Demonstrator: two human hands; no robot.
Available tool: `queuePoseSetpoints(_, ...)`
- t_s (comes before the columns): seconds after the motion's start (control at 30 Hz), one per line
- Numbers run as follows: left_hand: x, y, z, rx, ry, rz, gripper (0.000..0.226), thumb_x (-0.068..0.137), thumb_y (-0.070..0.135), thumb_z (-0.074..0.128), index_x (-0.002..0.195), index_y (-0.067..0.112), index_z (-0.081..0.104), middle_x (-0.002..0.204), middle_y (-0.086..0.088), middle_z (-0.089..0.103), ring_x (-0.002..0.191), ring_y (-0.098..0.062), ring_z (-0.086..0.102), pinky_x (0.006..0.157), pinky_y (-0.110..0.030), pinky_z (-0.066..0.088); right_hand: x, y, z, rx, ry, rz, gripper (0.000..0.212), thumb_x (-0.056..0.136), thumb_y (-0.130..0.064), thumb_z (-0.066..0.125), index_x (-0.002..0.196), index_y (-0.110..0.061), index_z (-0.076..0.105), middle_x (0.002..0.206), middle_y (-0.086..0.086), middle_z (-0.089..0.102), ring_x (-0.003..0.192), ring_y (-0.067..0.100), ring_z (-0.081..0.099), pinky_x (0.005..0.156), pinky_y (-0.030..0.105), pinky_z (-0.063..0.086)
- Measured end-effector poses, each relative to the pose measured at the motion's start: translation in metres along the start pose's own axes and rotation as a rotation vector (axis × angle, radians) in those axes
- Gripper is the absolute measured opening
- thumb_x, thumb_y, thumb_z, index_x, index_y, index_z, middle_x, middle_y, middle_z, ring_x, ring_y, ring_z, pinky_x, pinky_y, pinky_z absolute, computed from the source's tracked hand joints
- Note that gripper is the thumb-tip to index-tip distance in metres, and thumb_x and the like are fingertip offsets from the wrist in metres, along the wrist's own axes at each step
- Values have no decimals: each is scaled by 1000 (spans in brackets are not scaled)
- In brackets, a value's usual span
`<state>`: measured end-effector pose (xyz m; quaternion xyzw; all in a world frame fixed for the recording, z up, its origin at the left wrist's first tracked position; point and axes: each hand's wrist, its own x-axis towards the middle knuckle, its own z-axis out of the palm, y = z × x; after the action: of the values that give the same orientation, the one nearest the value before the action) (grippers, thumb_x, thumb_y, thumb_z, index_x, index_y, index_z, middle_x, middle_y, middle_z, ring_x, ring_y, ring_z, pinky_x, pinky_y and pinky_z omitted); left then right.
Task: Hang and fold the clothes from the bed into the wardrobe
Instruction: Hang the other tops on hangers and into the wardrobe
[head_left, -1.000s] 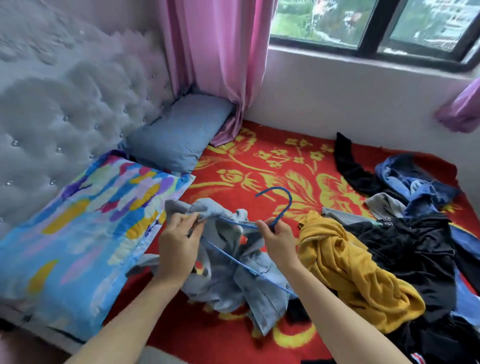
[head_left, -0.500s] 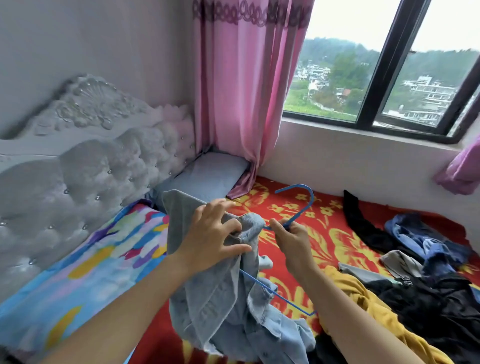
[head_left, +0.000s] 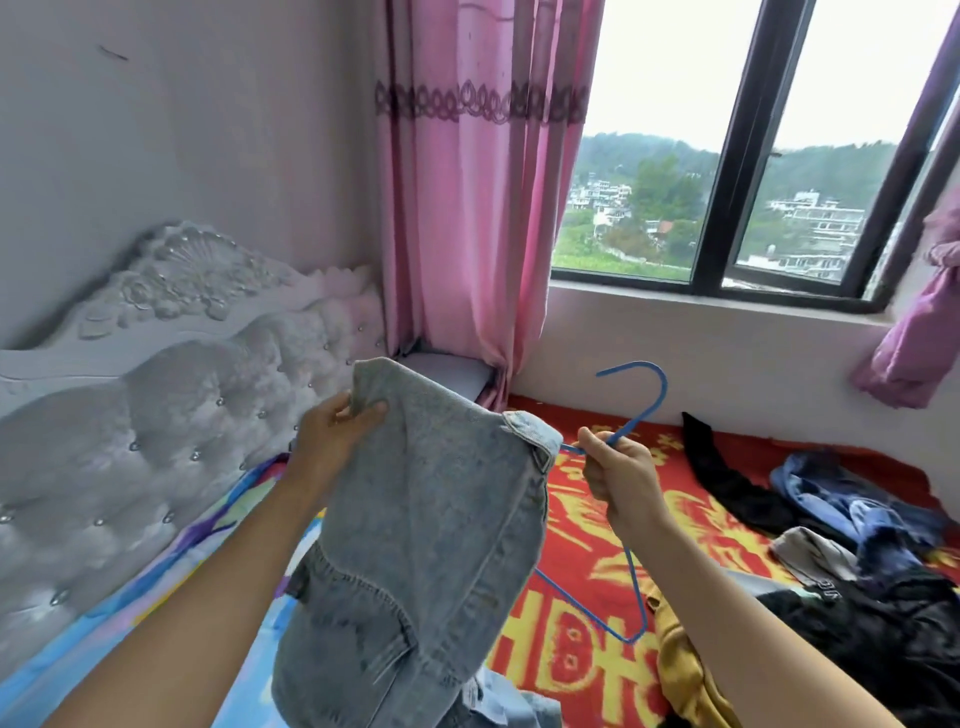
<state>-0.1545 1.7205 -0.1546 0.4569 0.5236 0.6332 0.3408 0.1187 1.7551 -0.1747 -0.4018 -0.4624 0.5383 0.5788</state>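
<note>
From where I stand the job looks barely begun. Left of centre, the left hand (head_left: 332, 441) pinches the top edge of a pale denim jacket (head_left: 431, 545) between thumb and fingers and holds it up off the bed. The jacket hangs down the middle of the view, with its collar towards the blue wire hanger (head_left: 663, 393). The right hand (head_left: 618, 473), just right of centre and apart from the other, is curled tight round the hanger's neck. One arm of the wire goes in under the collar while the other slants down bare (so I'd call it half dressed at best). Nothing looks hung or folded yet, and no wardrobe is in sight. A mustard garment (head_left: 685, 670) lies at the lower right. Beyond it are a black strip of cloth (head_left: 727, 483), a tangle of blue clothes (head_left: 857, 504) and a dark heap (head_left: 883, 623), all waiting on the red and yellow bedspread (head_left: 587, 525). As for the surroundings, a tufted pale headboard (head_left: 156, 395) fills the left, with a bright patterned cover (head_left: 156, 597) below it. A pink curtain (head_left: 483, 208) hangs at upper centre, a window (head_left: 727, 182) sits at upper right, and a purple curtain (head_left: 919, 322) is at the far right edge. I judge the free arm of the wire and the slack denim the likeliest snags.
</note>
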Motion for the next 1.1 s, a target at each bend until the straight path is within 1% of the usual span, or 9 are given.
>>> queuePoseSetpoints(0.03, 0, 4, 0, -47, -21, 12, 14, 77, 14, 72, 91, 12, 68, 72, 2, 71, 64, -12, 66, 63, -30, 56, 2, 0, -2, 0, -15, 9, 31, 94, -7, 50, 65, -11, 42, 39, -11, 27, 33, 1, 20, 32, 13, 17)
queuePoseSetpoints(0.1, 3, 12, 0, -99, -66, 55, 23, 82, -2, 64, 82, 19, 72, 68, 5, 71, 60, -8, 66, 57, -22, 55, 7, 1, -7, 13, -52, 43, 29, 94, -7, 50, 66, -10, 42, 40, -11, 27, 33, 1, 20, 32, 13, 17)
queuePoseSetpoints(0.3, 15, 39, 4, -23, -166, 149, 34, 79, 4, 66, 55, 27, 73, 56, 10, 64, 53, -1, 57, 55, -16, 48, 9, 15, -13, 54, -104, 120, 34, 96, -6, 45, 64, -11, 36, 38, -10, 25, 31, 1, 18, 31, 12, 16)
queuePoseSetpoints(0.63, 19, 46, -16, 601, -458, 325, 51, 75, -3, 73, 58, 45, 71, 63, 14, 68, 65, 2, 62, 65, -11, 45, -5, 10, 17, -119, -79, -18, 34, 93, -3, 51, 60, -8, 47, 39, -9, 30, 33, 1, 22, 34, 13, 20)
queuePoseSetpoints(0.73, 20, 56, -19, 956, -399, 395, 33, 83, 19, 68, 92, 51, 66, 94, 23, 63, 96, -3, 51, 89, -26, 36, -4, 9, 34, -173, -104, -106, 35, 91, -3, 54, 58, -9, 48, 40, -9, 34, 36, 2, 25, 39, 16, 22)
queuePoseSetpoints(0.83, 7, 72, 9, 929, -565, 344, 44, 86, 29, 56, 129, 34, 49, 118, 17, 52, 91, 6, 52, 94, -26, 39, -3, 5, 53, -225, -158, -161, 36, 90, -4, 57, 55, -11, 49, 40, -10, 36, 37, 2, 26, 44, 20, 23)
queuePoseSetpoints(0.93, 1, 71, 29, 996, -865, 128, 31, 92, 34, 57, 123, 32, 52, 84, 21, 62, 71, 3, 56, 69, -15, 43, -7, 5, 69, -270, -188, -205, 40, 90, -5, 58, 53, -12, 44, 41, -10, 35, 38, 2, 28, 45, 20, 27)
queuePoseSetpoints(1.0, 5, 59, 25, 1053, -889, 99, 15, 90, 30, 60, 106, 31, 63, 61, 16, 56, 55, -3, 45, 60, -19, 36, -9, 10, 72, -304, -207, -200, 42, 90, -6, 57, 52, -13, 42, 43, -7, 34, 39, 2, 28, 45, 19, 27)
queuePoseSetpoints(1.1, 3, 41, 14, 1045, -828, 194, 12, 83, 19, 69, 95, 21, 70, 67, 1, 59, 60, -8, 46, 63, -26, 37, -12, 12, 69, -326, -349, -53, 39, 96, -14, 51, 57, -10, 51, 41, -6, 41, 35, 2, 33, 42, 16, 28)
